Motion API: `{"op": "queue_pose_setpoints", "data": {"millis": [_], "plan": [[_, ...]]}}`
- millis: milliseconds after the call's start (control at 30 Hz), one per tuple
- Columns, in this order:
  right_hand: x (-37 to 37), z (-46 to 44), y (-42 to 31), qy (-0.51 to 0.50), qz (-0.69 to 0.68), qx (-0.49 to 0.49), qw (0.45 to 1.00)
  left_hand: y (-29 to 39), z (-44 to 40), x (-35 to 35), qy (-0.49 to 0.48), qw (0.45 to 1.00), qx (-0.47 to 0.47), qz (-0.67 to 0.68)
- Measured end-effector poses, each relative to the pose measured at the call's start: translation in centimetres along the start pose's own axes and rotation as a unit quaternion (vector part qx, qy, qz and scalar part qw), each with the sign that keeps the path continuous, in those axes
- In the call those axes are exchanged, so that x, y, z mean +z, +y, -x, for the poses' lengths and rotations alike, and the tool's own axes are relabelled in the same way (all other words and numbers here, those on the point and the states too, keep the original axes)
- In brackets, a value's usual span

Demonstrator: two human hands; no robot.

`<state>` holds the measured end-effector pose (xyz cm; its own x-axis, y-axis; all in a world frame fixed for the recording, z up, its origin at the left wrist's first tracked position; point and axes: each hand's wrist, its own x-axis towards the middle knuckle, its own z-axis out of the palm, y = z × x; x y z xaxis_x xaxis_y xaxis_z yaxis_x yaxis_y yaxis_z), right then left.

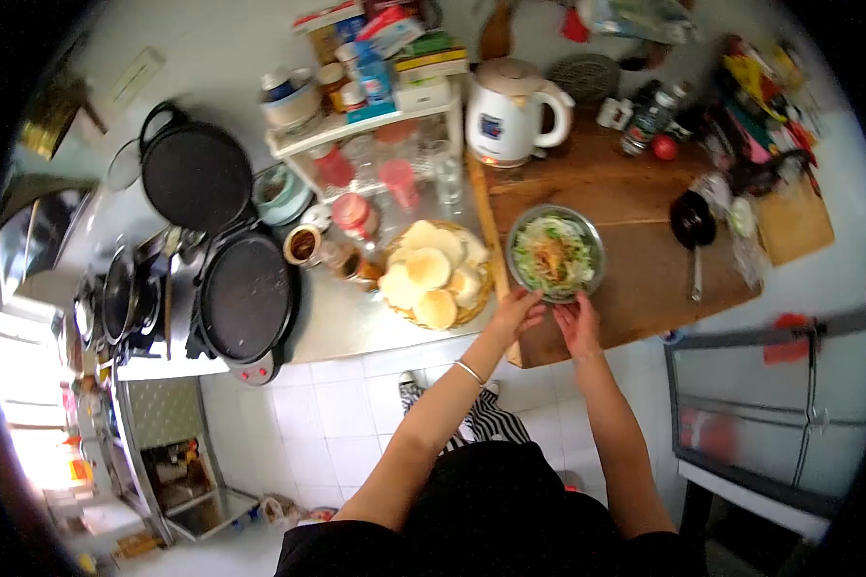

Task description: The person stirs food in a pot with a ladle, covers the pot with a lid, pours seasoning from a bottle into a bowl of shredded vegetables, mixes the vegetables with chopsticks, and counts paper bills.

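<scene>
A round metal bowl (597, 237) sits on or just over the brown wooden board. It holds shredded pale green vegetables (551, 255) with a reddish-brown seasoning heaped in the middle. My left hand (522, 312), below a bangle on the wrist, grips the bowl's near rim from the left. Close beside it, my right hand (577, 325) has its fingers against the near right side of the same rim. Fingertips under the bowl are hidden. To the left, a woven basket (484, 300) carries several round flat breads (427, 268).
A white electric kettle (503, 113) stands behind the bowl. A black ladle (693, 221) lies right on the wooden board (635, 274). Jars and a crowded rack (370, 125) stand back left. An open electric griddle (247, 298) is at left. A glass-doored cabinet (741, 423) stands right.
</scene>
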<state>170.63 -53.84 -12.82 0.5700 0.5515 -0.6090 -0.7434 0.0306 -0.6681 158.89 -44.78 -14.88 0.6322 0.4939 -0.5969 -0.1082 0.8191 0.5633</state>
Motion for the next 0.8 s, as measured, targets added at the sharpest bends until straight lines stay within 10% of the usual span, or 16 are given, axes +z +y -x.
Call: {"op": "queue_pose_setpoints", "data": {"millis": [100, 400, 567, 800], "plan": [[-0.2, 2.7, 4.3, 0.068, -0.056, -0.03, 0.996, 0.6, 3.5, -3.2, 0.008, 0.999, 0.031, 0.023], [15.9, 9.3, 17.7, -0.233, 0.219, -0.062, 0.945, 4.5, 11.5, -18.8, 0.273, 0.928, 0.234, 0.095], [24.1, 5.3, 21.1, -0.288, 0.392, -0.344, 0.803, 11.3, 12.8, -22.6, 0.318, 0.862, 0.393, -0.033], [28.9, 2.5, 23.2, -0.271, 0.435, -0.368, 0.776, 17.3, 11.9, -22.7, 0.248, 0.894, 0.334, -0.165]]}}
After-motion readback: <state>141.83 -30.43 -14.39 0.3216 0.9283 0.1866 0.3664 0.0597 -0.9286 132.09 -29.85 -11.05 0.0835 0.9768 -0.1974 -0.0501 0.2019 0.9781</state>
